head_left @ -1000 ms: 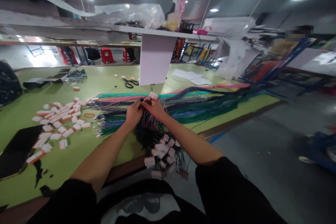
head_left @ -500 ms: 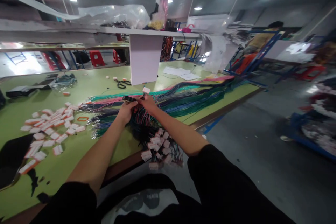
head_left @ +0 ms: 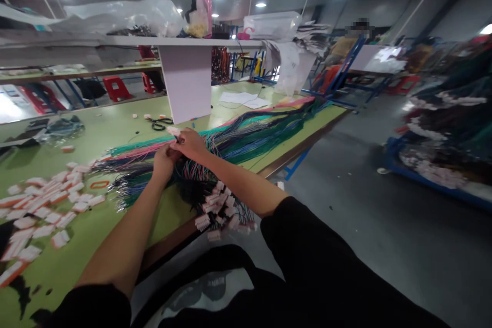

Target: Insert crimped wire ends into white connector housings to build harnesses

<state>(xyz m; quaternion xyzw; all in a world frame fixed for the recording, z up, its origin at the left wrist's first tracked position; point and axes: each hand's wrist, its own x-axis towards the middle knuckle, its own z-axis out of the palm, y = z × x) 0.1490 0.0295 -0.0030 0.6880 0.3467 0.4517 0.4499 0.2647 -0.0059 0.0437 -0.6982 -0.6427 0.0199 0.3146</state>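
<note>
My left hand (head_left: pixel 164 161) and my right hand (head_left: pixel 192 144) meet above the coloured wires (head_left: pixel 246 138) on the table. A white connector (head_left: pixel 175 131) sticks out past the fingertips of my right hand, which is closed at its wire end. The fingers of my left hand are closed right against the right hand; what is between them is hidden. Under my wrists a wired bunch of white connectors (head_left: pixel 219 205) hangs over the table edge. Loose white-and-orange connector housings (head_left: pixel 49 200) lie in a heap to the left.
Black-handled scissors (head_left: pixel 158 124) lie beyond my hands, in front of a white upright panel (head_left: pixel 188 82) under a shelf. An orange ring-shaped piece (head_left: pixel 100 184) lies beside the heap. A loaded blue cart (head_left: pixel 426 174) stands on the right. A person (head_left: pixel 338 51) is in the background.
The view has swung right, so the table things appear further left. The black tape roll that showed at my left fingers is out of sight, and the connector has tilted leftward.
</note>
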